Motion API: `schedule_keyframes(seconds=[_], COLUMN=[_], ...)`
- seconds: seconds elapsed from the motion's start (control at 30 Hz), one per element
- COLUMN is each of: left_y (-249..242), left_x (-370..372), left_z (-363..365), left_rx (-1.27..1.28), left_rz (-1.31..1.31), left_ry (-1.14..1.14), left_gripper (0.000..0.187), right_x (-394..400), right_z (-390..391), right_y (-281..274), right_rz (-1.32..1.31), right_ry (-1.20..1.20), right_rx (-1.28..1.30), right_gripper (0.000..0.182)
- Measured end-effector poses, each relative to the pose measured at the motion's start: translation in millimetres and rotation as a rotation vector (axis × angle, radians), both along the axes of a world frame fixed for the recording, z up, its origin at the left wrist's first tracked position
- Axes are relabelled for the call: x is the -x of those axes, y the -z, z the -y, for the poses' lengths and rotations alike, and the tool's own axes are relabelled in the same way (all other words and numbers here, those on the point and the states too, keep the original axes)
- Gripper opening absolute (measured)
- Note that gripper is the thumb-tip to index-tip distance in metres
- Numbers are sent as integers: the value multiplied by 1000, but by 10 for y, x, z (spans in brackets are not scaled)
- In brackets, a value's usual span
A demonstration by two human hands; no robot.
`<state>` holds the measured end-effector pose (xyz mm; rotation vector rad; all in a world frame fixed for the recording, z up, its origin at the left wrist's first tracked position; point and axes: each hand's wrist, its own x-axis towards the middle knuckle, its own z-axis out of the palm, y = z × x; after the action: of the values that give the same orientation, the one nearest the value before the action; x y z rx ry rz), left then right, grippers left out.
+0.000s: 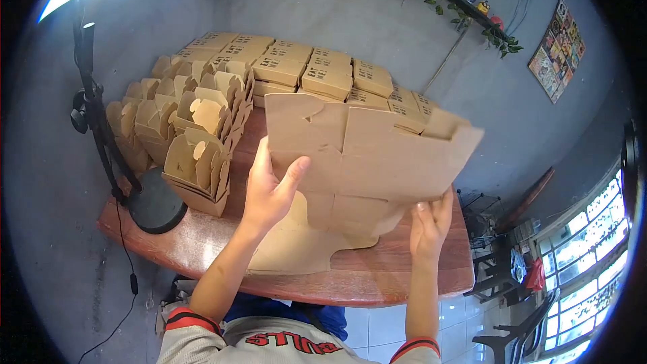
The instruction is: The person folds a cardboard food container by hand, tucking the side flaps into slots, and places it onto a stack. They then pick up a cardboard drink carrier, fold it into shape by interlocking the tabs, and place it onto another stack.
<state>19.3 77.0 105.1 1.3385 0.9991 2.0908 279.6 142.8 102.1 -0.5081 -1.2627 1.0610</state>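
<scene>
A flat brown cardboard box blank [377, 155], creased and with cut slots, is held up above the table in both hands. My left hand [271, 192] grips its left edge, thumb on the near face and the other fingers partly behind it. At the lower right edge, my right hand [431, 226] pinches the blank, its thumb in front. Another flat cardboard sheet [290, 246] lies on the reddish-brown table [216, 243] beneath, partly covered by the raised one.
Open cardboard boxes [195, 168] stand in stacks at the left. Closed printed boxes [327, 81] are piled along the back wall. A lamp stand with a round black base [156, 202] is at the table's left edge. Chairs [519, 330] stand at the right.
</scene>
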Motion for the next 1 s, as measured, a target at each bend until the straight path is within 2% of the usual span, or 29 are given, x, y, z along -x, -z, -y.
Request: schedule_keyframes(seconds=[0.07, 0.13, 0.2, 0.37, 0.43, 0.47, 0.53, 0.57, 0.67, 0.7, 0.8, 0.83, 0.93, 1.0], left_y=[-9, -62, -124, -80, -85, -92, -137, -162, -150, -212, -120, -119, -128, -128], left_x=[-31, -35, -3, 32, 84, 109, 140, 121, 23, -35, 208, 198, 172, 153], left_z=[-1, 3, 3, -84, -78, -66, -25, 12, 49, 110, 138, 155, 212, 250], left_rx=[-30, -63, -104, -223, -206, -201, -190, -179, -223, -148, -175, -196, -148, -116], left_rz=[0, -21, -52, -138, -190, -288, -480, -392, -302, -164, -477, -453, -532, -434], left_ry=[-35, -68, -110, -215, -190, -267, -422, -323, -173, -60, -124, -64, -111, -65], left_gripper=[50, 50, 51, 56, 59, 60, 61, 71, 85, 99, 102, 101, 100, 100], right_x=[43, 2, 9, 204, 235, 244, 316, 347, 385, 373, 369, 377, 373, 354], right_z=[47, 92, 80, 84, 106, 126, 125, 118, 126, 138, 166, 197, 210, 206], right_y=[-113, -230, -313, -428, -409, -393, -317, -279, -201, -173, -143, -165, -148, -113], right_rz=[-47, 259, 401, 434, 385, 363, 367, 368, 397, 390, 393, 416, 420, 394], right_ry=[28, 172, 270, 399, 243, 166, 167, 169, 171, 174, 180, 182, 183, 157], right_rx=[-67, 27, -36, -447, -313, -245, -253, -258, -283, -248, -187, -191, -218, -249], right_gripper=[67, 72, 76, 79, 80, 81, 81, 81, 81, 82, 82, 82, 81, 77])
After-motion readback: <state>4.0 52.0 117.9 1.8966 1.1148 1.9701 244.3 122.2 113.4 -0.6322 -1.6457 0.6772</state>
